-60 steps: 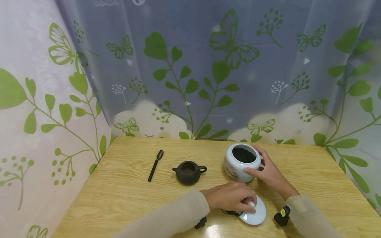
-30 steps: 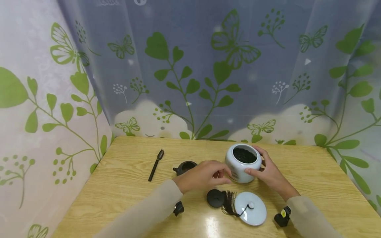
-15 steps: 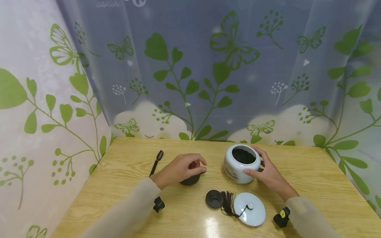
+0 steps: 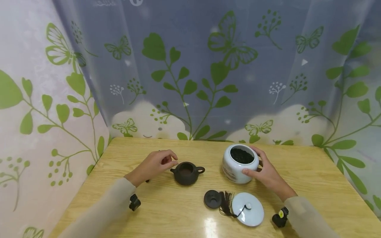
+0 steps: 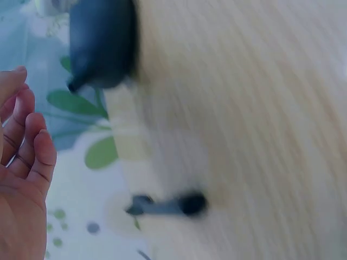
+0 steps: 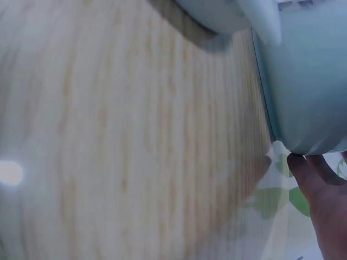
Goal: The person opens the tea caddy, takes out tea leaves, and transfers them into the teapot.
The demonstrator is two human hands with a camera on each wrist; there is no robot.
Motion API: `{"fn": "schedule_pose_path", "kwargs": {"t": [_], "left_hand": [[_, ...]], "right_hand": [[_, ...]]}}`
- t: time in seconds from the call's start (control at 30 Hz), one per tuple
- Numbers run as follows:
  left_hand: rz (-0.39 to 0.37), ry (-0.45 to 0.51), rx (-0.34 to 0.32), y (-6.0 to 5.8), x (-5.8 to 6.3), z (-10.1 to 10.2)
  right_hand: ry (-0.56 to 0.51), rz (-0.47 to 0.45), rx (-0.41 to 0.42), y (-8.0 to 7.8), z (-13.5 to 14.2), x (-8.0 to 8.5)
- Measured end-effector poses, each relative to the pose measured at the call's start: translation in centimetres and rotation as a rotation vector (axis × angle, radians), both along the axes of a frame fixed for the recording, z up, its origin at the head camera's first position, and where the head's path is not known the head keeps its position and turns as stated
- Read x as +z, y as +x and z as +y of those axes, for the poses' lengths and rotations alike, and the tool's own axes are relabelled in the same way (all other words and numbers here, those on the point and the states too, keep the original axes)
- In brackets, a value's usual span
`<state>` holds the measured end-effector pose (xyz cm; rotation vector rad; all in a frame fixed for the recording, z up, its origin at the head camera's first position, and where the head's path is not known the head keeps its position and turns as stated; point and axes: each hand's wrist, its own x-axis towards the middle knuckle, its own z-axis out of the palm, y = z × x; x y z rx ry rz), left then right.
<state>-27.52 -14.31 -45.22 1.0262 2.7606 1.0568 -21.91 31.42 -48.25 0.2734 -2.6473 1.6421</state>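
While the person's right hand (image 4: 266,172) grips the white porcelain jar (image 4: 236,173), thumb on its near side and fingers wrapped around behind, the left hand (image 4: 154,164) hangs over the black scoop (image 5: 165,207), its fingers loosely bent, thumb and forefinger narrowly apart, holding nothing. The scoop lies on the wood-grain table (image 4: 178,211), mostly covered by that hand from above and blurred from the left wrist. Just beside those fingertips sits a dark teapot (image 4: 186,178), upright and open, its spout towards the left hand and its handle towards the jar. Dark leaves (image 4: 241,156) show inside the jar's open mouth. Nearer the person I see 2 lids: a small round black lid (image 4: 212,199) and a white lid (image 4: 247,215) with a round knob, a dark tassel (image 4: 227,202) between them, its cord running to the knob. Behind the table hangs a blue-grey curtain (image 4: 178,19) printed with green butterflies and leafy stems.
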Motion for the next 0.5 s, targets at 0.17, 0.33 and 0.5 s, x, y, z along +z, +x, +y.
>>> {"fn": "schedule_pose_path", "kwargs": {"t": [0.17,0.33,0.5], "left_hand": [[0.007,-0.044,0.047,-0.6,-1.2,-2.6],[0.014,-0.075,0.071,-0.9,-2.2,-4.8],[0.014,-0.114,0.076,-1.0,-2.9,-6.3]], "right_hand": [[-0.004,0.007,0.005,0.0,-0.1,0.1],[-0.006,0.004,0.002,0.0,-0.1,0.1],[-0.011,0.001,0.0,0.0,0.0,-0.1]]}}
